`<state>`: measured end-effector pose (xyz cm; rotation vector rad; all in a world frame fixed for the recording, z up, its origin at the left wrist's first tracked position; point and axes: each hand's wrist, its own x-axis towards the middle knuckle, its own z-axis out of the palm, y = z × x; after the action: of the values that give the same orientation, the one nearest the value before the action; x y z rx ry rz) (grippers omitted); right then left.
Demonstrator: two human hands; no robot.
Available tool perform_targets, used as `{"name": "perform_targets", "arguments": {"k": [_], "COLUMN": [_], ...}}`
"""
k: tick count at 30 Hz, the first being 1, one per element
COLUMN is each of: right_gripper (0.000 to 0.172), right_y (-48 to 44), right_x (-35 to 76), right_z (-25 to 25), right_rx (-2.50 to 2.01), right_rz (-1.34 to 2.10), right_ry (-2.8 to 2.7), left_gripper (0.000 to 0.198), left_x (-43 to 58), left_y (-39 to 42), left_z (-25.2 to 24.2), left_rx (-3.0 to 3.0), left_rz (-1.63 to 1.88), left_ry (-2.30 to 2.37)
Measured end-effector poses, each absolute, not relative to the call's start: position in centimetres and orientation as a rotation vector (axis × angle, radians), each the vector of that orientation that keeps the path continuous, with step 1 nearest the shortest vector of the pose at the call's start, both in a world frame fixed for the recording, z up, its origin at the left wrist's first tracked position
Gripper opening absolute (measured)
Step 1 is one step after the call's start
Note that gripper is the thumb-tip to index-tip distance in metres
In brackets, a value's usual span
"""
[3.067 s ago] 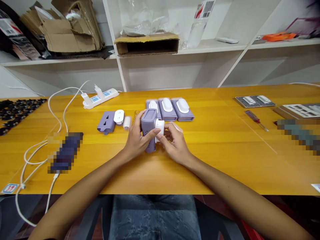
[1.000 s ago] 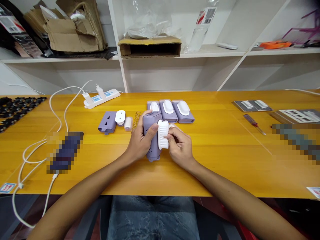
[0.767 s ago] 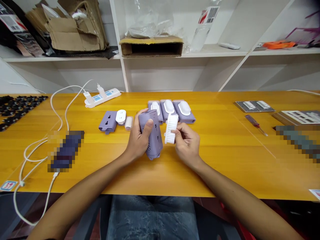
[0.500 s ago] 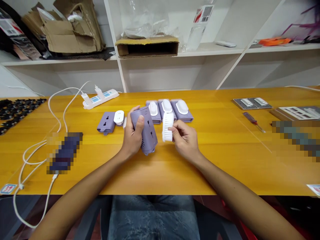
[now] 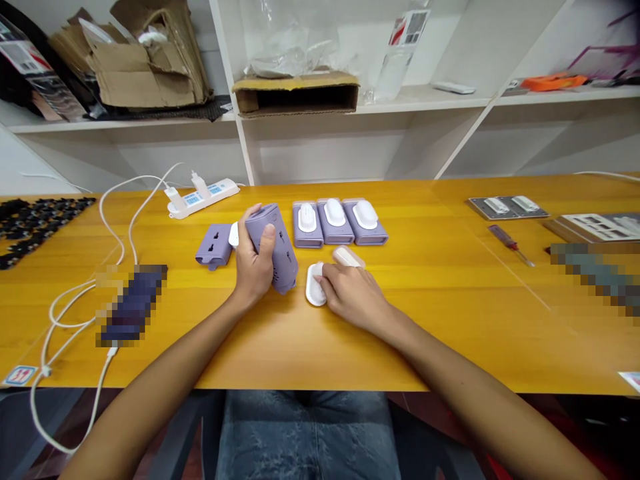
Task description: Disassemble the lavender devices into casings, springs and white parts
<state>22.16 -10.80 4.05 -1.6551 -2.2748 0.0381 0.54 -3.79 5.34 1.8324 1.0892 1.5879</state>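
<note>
My left hand (image 5: 255, 261) is closed round a purple plastic case (image 5: 281, 250) with dark keyhole-shaped slots, held tilted above the table. At the table's middle my right hand (image 5: 355, 293) has its fingers bent over a white oval plastic piece (image 5: 314, 285), pinching its near right edge. Just behind the knuckles shows a second white rounded piece (image 5: 349, 257), partly hidden by the hand. Another slotted purple case (image 5: 215, 245) lies left of my left hand, which mostly covers a white piece (image 5: 233, 235). Three purple cases (image 5: 338, 233) with white oval pieces on top stand in a row behind.
A white power strip (image 5: 204, 199) with plugged-in chargers and cables sits back left, near a blurred phone (image 5: 133, 303). On the right lie a screwdriver (image 5: 510, 245) and a grey panel (image 5: 507, 208). Shelves behind hold cardboard boxes (image 5: 297, 97) and a bottle (image 5: 395, 73).
My right hand has lowered to the tabletop with a white piece and turned palm down. My left hand has moved slightly left with the purple case. A second white piece now shows behind my right hand.
</note>
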Motion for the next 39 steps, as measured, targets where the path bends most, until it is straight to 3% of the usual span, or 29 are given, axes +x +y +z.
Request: {"name": "perform_targets", "arguments": {"k": [10, 20, 26, 32, 39], "right_gripper": [0.015, 0.047, 0.064, 0.070, 0.060], "right_y": [-11.0, -11.4, -11.0, -10.4, -9.3], "right_x": [22.2, 22.4, 22.8, 23.2, 24.1], "right_z": [4.0, 4.5, 5.0, 5.2, 4.1], "right_rx": [-1.022, -0.809, -0.720, -0.730, -0.715], "right_rz": [0.245, 0.216, -0.025, -0.092, -0.121], "right_ry": [-1.878, -1.704, -1.778, -1.989, -2.004], "left_gripper": [0.064, 0.092, 0.103, 0.101, 0.081], "left_x": [1.4, 1.0, 0.7, -0.1, 0.0], "left_y": [-5.1, -5.5, -5.2, -4.6, -4.3], "left_z": [4.1, 4.6, 4.6, 5.1, 4.9], "left_rx": [1.859, 2.433, 2.641, 2.818, 3.013], "left_rz": [1.561, 1.540, 1.508, 1.361, 1.323], "left_ry": [0.885, 0.586, 0.490, 0.478, 0.544]}}
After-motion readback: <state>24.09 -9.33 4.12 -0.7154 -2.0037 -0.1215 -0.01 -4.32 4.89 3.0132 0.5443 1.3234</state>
